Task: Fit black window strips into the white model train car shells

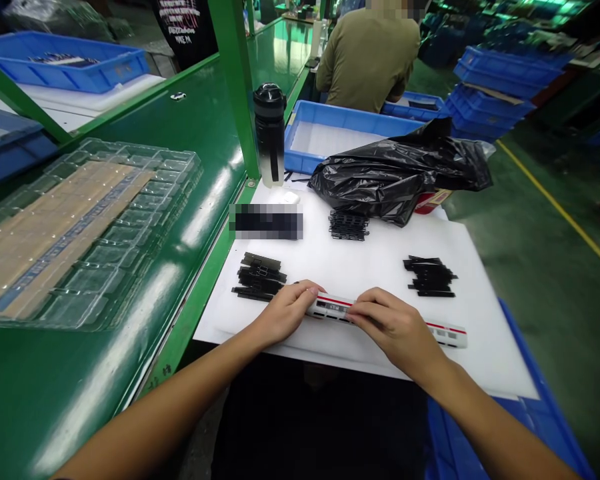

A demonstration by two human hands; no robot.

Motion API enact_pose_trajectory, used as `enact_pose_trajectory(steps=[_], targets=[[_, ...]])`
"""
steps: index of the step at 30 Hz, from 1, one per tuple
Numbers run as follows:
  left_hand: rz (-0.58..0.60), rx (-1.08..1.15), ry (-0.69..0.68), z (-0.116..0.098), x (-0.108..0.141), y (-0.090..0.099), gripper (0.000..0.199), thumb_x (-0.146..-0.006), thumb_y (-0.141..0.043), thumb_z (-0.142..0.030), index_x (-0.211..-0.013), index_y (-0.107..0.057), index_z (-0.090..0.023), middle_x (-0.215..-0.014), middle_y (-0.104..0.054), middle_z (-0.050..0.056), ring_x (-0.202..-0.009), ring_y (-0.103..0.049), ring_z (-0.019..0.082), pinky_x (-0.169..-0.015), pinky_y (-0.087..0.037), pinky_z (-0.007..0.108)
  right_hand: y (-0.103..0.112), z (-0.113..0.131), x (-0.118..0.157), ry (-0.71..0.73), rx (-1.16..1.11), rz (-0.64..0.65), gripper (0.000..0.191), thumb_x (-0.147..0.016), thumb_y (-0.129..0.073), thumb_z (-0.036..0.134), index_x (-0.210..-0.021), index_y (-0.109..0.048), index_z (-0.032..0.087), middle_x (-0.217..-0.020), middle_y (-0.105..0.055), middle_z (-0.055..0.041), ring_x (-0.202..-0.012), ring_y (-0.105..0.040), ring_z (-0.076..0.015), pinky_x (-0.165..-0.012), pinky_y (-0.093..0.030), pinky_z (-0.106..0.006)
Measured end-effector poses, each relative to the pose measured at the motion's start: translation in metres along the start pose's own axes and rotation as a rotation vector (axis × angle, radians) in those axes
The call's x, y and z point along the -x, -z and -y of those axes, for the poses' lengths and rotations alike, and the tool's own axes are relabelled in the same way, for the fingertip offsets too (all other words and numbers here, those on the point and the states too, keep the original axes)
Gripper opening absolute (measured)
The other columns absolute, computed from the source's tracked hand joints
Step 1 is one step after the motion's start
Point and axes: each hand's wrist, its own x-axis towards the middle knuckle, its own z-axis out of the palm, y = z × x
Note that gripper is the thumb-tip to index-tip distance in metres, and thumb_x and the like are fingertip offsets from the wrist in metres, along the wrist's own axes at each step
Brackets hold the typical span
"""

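Note:
A white model train carriage (446, 334) with a red stripe and dark windows lies lengthwise before me, low over the white foam sheet. My left hand (293, 310) grips its left end, thumb on top. My right hand (391, 327) is closed over its middle, fingertips pinched against the window side; whether a small part sits between them is hidden. Just beyond my left hand is a pile of thin black strips (260, 275). Another pile of black strips (430, 276) lies to the right, and black openwork frames (349, 225) are stacked farther back.
A black plastic bag (400, 175) and a dark bottle (270, 137) stand at the back, before a blue tray (300, 162). Left, clear plastic trays (175, 175) rest on the green bench (215, 193). A green post (236, 87) rises there. A person (370, 60) sits beyond.

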Motion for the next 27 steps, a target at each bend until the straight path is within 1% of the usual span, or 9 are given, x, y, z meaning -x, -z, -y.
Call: enact_pose_trajectory(steps=[3,5,10,11,13,15,19,24,27], targets=[[0.000,-0.016,0.000,-0.002,0.000,0.000,0.035,-0.099,-0.043,-0.037,-0.102,-0.071,-0.016,-0.102,-0.071,0.006,-0.098,-0.064,0.022,-0.090,-0.045,0.032,-0.002,0.002,0.000,0.002,0.032,0.002,0.009,-0.095,-0.060,0.015,-0.095,-0.069,0.018,-0.091,-0.061,-0.0050,-0.081,-0.059,-0.0165,-0.074,-0.051,-0.032],[0.004,-0.048,0.005,-0.004,0.001,0.000,0.029,-0.096,-0.050,-0.036,-0.103,-0.071,-0.017,-0.102,-0.072,0.005,-0.097,-0.064,0.022,-0.089,-0.046,0.031,-0.003,0.004,-0.001,0.012,0.074,0.001,0.009,-0.096,-0.060,0.016,-0.094,-0.069,0.017,-0.089,-0.061,-0.0054,-0.081,-0.057,-0.0175,-0.074,-0.050,-0.034],[-0.022,-0.133,0.002,-0.007,0.002,-0.001,0.021,-0.084,-0.063,-0.024,-0.103,-0.071,-0.019,-0.103,-0.072,0.003,-0.095,-0.066,0.021,-0.088,-0.047,0.030,-0.003,0.006,-0.004,0.019,0.159,-0.018,0.007,-0.094,-0.064,0.022,-0.091,-0.070,0.019,-0.092,-0.062,-0.0068,-0.089,-0.055,-0.0225,-0.079,-0.048,-0.039],[-0.028,-0.133,0.000,-0.007,0.002,-0.002,0.021,-0.084,-0.063,-0.023,-0.103,-0.071,-0.019,-0.103,-0.072,0.002,-0.094,-0.066,0.021,-0.088,-0.047,0.030,-0.003,0.006,-0.004,-0.013,0.150,-0.023,0.007,-0.093,-0.066,0.025,-0.096,-0.070,0.020,-0.096,-0.062,-0.0073,-0.093,-0.055,-0.0235,-0.082,-0.048,-0.040],[-0.048,-0.130,-0.011,-0.007,0.003,-0.003,0.020,-0.083,-0.063,-0.022,-0.101,-0.070,-0.019,-0.103,-0.072,0.002,-0.094,-0.066,0.020,-0.087,-0.047,0.030,-0.001,0.007,-0.006,-0.103,0.125,-0.012,0.021,-0.090,-0.070,0.028,-0.110,-0.069,0.022,-0.103,-0.063,-0.0075,-0.100,-0.055,-0.0247,-0.086,-0.048,-0.040],[-0.069,-0.132,-0.019,-0.007,0.004,-0.005,0.018,-0.082,-0.063,-0.021,-0.099,-0.069,-0.019,-0.103,-0.072,0.002,-0.093,-0.065,0.020,-0.083,-0.047,0.029,0.000,0.007,-0.008,-0.201,0.109,0.055,0.024,-0.091,-0.069,0.030,-0.114,-0.068,0.023,-0.102,-0.065,-0.0055,-0.099,-0.058,-0.0238,-0.086,-0.048,-0.039],[-0.083,-0.153,-0.011,-0.007,0.008,-0.007,0.016,-0.085,-0.060,-0.023,-0.100,-0.066,-0.019,-0.104,-0.072,0.003,-0.087,-0.065,0.019,-0.068,-0.045,0.027,0.003,0.009,-0.012,-0.323,0.090,0.164,0.014,-0.093,-0.065,0.032,-0.102,-0.071,0.024,-0.094,-0.071,-0.0013,-0.087,-0.063,-0.0205,-0.082,-0.047,-0.037],[-0.063,-0.169,-0.057,-0.009,0.011,-0.006,0.017,-0.091,-0.058,-0.028,-0.103,-0.065,-0.019,-0.107,-0.070,0.005,-0.096,-0.064,0.020,-0.077,-0.046,0.028,0.008,0.011,-0.017,-0.420,-0.022,0.196,0.015,-0.093,-0.062,0.037,-0.094,-0.072,0.026,-0.089,-0.071,0.0015,-0.079,-0.064,-0.0175,-0.068,-0.046,-0.031],[-0.056,-0.167,-0.065,-0.011,0.011,-0.006,0.017,-0.092,-0.056,-0.027,-0.105,-0.064,-0.019,-0.109,-0.069,0.006,-0.096,-0.064,0.021,-0.074,-0.046,0.028,0.008,0.013,-0.019,-0.450,-0.024,0.198,0.015,-0.091,-0.064,0.037,-0.088,-0.071,0.025,-0.082,-0.070,0.0018,-0.072,-0.063,-0.0169,-0.062,-0.044,-0.029]])
